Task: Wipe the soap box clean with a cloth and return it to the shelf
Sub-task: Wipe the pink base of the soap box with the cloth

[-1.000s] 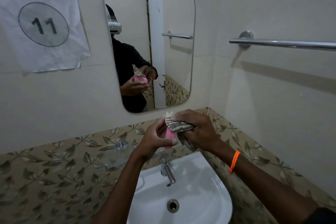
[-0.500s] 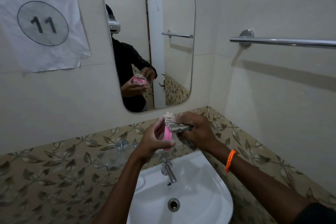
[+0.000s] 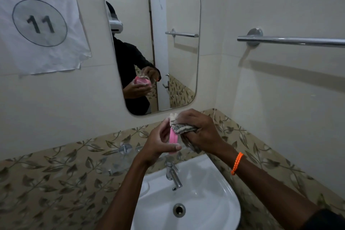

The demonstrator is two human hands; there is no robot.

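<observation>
On my feed both forearms come up bare from the bottom edge toward the mirror (image 3: 152, 43). My right wrist wears an orange beaded bracelet (image 3: 236, 163), a single strand looped snug around it. Lower on that same arm, a dark sleeve (image 3: 324, 220) is pushed back near the elbow. In the mirror's reflection I see a dark long-sleeved top and a white head-mounted camera unit (image 3: 115, 25) with a dark cap above it.

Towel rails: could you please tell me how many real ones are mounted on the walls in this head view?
1. The towel rail is on the right-hand wall, above and right of the sink. The second bar seen inside the mirror seems to be a reflection, not another rail.
</observation>
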